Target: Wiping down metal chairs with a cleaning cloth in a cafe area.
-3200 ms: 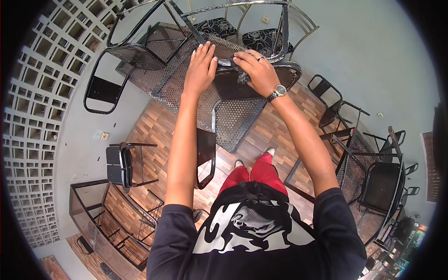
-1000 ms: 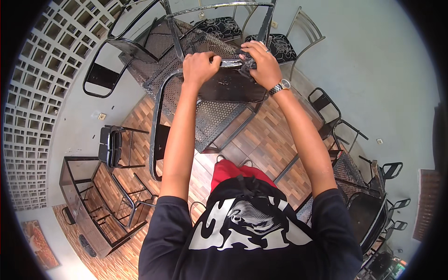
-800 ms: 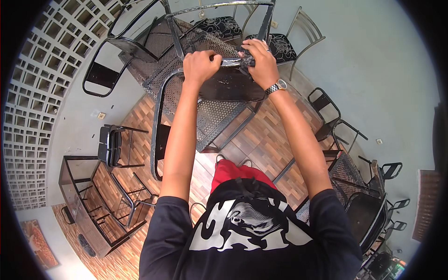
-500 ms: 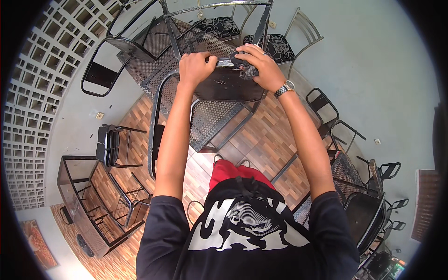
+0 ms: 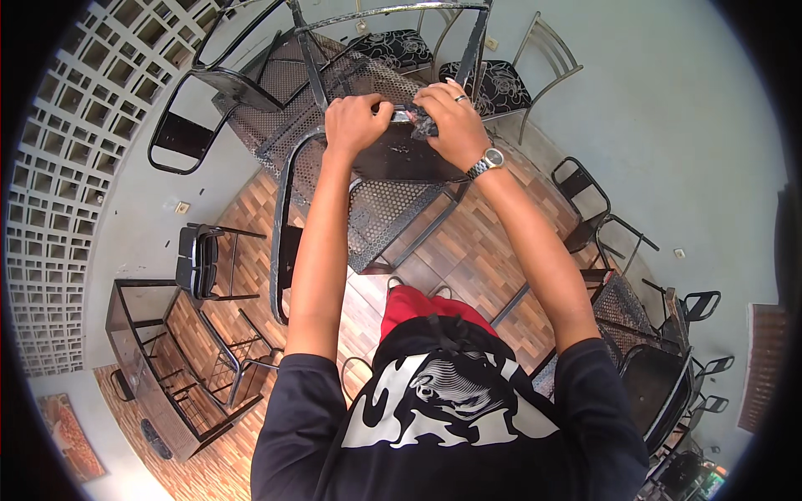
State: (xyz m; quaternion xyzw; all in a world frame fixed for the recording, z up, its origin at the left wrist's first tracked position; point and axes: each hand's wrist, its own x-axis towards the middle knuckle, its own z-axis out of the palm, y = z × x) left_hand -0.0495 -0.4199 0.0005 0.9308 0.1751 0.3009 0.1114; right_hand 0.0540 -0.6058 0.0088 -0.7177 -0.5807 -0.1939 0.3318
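Note:
A black metal-framed chair with worn, chipped paint rests tilted on a perforated metal table, its legs pointing up and away. My left hand is wrapped round the edge of its seat frame. Just to the right, my right hand presses a crumpled dark grey cloth against the same edge. A ring and a metal wristwatch are on that hand and wrist. Part of the cloth is hidden under my fingers.
The perforated table stands before my feet, with another upturned chair on its left. Two patterned-seat chairs stand behind it. Stacked stools and a table frame are at left; more chairs crowd the right.
My right hand has slid left along the seat edge with the cloth, closer to my left hand. My left hand keeps its grip on the chair.

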